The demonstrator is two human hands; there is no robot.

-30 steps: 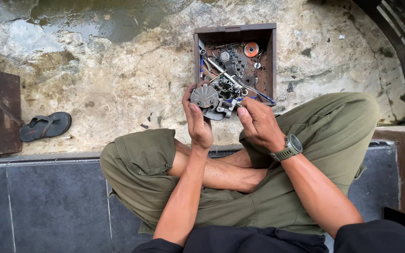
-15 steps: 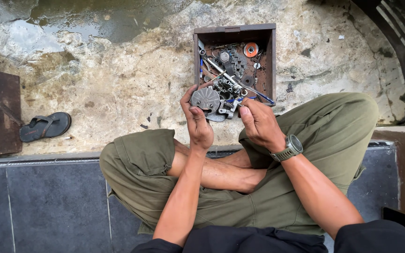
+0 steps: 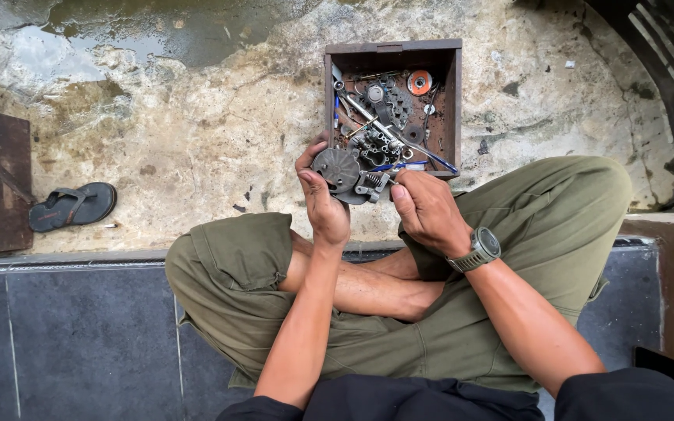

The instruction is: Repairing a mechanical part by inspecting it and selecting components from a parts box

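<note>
I sit cross-legged in olive trousers on a dark tiled ledge. My left hand (image 3: 321, 201) grips a round grey metal part (image 3: 338, 169), a ribbed disc-like housing, held up in front of my knees. My right hand (image 3: 428, 210), with a grey watch on the wrist, pinches a small grey metal piece (image 3: 371, 185) attached at the disc's right edge. Both hands hover just in front of a brown wooden box (image 3: 455, 100) filled with several metal parts, a long tool and an orange ring (image 3: 420, 81).
The box stands on a stained, wet concrete floor (image 3: 196, 117). A dark sandal (image 3: 72, 206) lies at the left beside another wooden box (image 3: 8, 179) holding tools. A dark curved object (image 3: 665, 62) fills the upper right corner.
My right hand has shifted slightly left and closed in on the small piece at the disc's edge. The left hand and disc stay nearly still.
</note>
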